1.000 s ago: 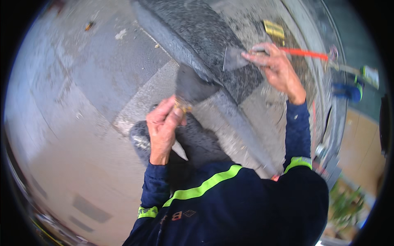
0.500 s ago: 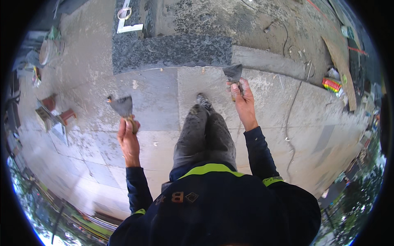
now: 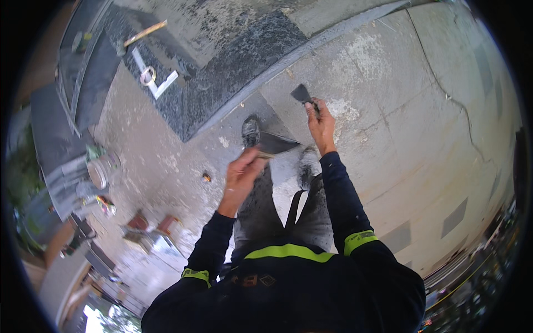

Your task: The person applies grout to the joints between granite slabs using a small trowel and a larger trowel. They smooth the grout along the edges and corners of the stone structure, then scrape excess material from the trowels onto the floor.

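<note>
In my left hand (image 3: pixel 242 173) is a wide putty knife (image 3: pixel 277 144), held by its handle in front of my legs, its dark blade pointing right. A narrower putty knife (image 3: pixel 302 94) sits in my right hand (image 3: pixel 322 126), which is closed round the handle, with the blade pointing up and left. Both tools are in the air, apart from each other. Below them lies the grey paved floor (image 3: pixel 355 111). Ahead of me, a dark speckled stone slab (image 3: pixel 244 61) forms a raised edge.
On the slab at the upper left lie a white metal square (image 3: pixel 166 84), a roll of tape (image 3: pixel 148 76) and a wooden-handled tool (image 3: pixel 145 33). A white bucket (image 3: pixel 104 170) stands at the left. A small step stool (image 3: pixel 150 233) is at the lower left. A cable (image 3: pixel 452 100) runs along the floor at right.
My view has turned left, and my feet are now apart. My left hand with the wide putty knife has swung inward to the right, close to the right hand. Both hands keep their tools.
</note>
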The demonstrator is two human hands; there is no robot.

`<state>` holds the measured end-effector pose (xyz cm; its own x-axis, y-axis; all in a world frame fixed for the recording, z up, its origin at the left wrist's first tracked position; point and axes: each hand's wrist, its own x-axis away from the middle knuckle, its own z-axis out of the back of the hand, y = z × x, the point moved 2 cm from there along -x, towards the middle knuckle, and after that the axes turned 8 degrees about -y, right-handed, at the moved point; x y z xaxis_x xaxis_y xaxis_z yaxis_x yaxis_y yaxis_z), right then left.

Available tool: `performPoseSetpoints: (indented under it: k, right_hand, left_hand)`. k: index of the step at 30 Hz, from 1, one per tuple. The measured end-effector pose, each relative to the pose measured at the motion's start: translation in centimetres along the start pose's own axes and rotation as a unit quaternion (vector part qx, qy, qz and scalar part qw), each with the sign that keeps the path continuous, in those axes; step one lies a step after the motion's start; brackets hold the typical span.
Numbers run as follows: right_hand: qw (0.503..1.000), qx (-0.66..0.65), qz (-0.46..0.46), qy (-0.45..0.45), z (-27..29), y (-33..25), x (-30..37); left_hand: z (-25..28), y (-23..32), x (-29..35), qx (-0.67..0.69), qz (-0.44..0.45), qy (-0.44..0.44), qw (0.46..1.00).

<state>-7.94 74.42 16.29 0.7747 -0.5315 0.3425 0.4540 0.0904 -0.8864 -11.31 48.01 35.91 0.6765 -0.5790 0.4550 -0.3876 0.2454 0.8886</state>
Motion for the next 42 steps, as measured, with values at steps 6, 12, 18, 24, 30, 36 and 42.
performPoseSetpoints:
  k: [6,12,18,24,30,36,42]
  right_hand:
    - [0.985,0.112,0.1,0.089,-11.2,1.6,-2.7]
    - [0.947,0.147,0.227,0.174,-19.3,5.8,-8.3]
    - [0.915,0.148,0.304,0.222,-21.8,7.1,-9.4]
    - [0.901,0.135,0.341,0.232,-22.1,7.1,-11.3]
    - [0.917,0.087,0.311,0.234,-22.9,8.0,-12.3]
    - [0.924,0.076,0.289,0.239,-23.2,8.7,-13.0]
    - [0.932,0.054,0.263,0.244,-23.4,9.1,-13.4]
  left_hand:
    - [-1.2,-0.5,-8.8,-0.03,-0.096,-0.177,0.979]
    - [-0.1,-7.4,-17.4,-0.12,-0.151,-0.245,0.95]
    - [0.9,-13.4,-18.6,-0.104,-0.176,-0.274,0.94]
    - [1.4,-14.7,-17.5,-0.112,-0.265,-0.309,0.907]
    - [1.2,-15.0,-17.0,-0.095,-0.262,-0.296,0.914]
    - [1.5,-14.8,-16.3,-0.087,-0.221,-0.307,0.922]
    - [1.5,-14.8,-16.2,-0.094,-0.241,-0.315,0.913]
